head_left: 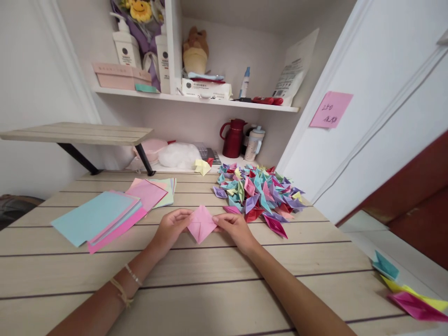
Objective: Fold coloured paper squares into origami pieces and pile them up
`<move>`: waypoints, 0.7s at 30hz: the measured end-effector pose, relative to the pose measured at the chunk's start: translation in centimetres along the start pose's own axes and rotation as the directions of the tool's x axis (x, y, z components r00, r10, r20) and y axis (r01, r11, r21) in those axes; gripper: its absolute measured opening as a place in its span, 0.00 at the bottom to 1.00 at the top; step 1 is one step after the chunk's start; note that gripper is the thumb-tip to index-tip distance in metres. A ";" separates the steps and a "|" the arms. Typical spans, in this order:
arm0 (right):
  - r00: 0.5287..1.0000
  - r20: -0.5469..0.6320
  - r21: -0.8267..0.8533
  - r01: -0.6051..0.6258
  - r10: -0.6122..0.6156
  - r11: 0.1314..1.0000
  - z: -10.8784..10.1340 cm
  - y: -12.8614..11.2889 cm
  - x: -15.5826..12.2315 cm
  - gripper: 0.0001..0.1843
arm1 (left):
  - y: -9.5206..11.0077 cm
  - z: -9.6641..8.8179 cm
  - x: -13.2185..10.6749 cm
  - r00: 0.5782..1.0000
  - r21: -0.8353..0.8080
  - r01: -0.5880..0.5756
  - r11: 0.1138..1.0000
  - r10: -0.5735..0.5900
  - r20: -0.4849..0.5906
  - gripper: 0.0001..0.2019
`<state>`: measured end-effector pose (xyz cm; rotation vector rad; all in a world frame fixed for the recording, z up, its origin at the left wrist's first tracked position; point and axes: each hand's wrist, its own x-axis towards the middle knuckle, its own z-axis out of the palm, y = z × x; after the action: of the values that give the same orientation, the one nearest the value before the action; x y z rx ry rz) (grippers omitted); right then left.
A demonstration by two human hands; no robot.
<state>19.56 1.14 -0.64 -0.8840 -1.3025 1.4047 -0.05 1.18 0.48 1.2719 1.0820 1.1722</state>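
Observation:
A pink folded paper, diamond-shaped with crease lines across it, is held just above the slatted table between my two hands. My left hand pinches its left corner, thumb in front and the fingers partly behind. At the right corner, my right hand grips the same paper between thumb and curled fingers. Just beyond my right hand lies a heap of folded paper boats in many colours. To the left of my left hand rest loose paper sheets, a light blue sheet and a bright pink sheet among them.
A small raised wooden stand is at the back left. A yellow folded paper sits near the back edge. Behind stand a red jug and a light tumbler. More folded boats, one teal, lie at the right edge.

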 end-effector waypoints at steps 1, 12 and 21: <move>1.000 -0.011 0.021 0.004 -0.004 1.000 0.0 0.1 0.1 0.12 | 0.0 0.0 0.0 1.000 -0.009 -0.007 1.000 0.007 -0.002 0.13; 0.996 0.059 -0.111 0.072 -0.066 0.991 0.1 0.2 -0.4 0.21 | -0.2 0.2 -0.4 0.990 -0.013 -0.002 1.000 0.004 0.144 0.22; 0.931 0.148 -0.593 0.354 -0.335 0.723 0.3 -1.0 -1.0 0.11 | -0.3 -0.1 -0.2 0.964 0.306 -0.264 0.914 0.237 0.124 0.08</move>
<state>19.68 0.06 0.28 -0.9665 -1.8886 0.6911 -0.14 1.03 0.21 1.7424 1.0998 1.1481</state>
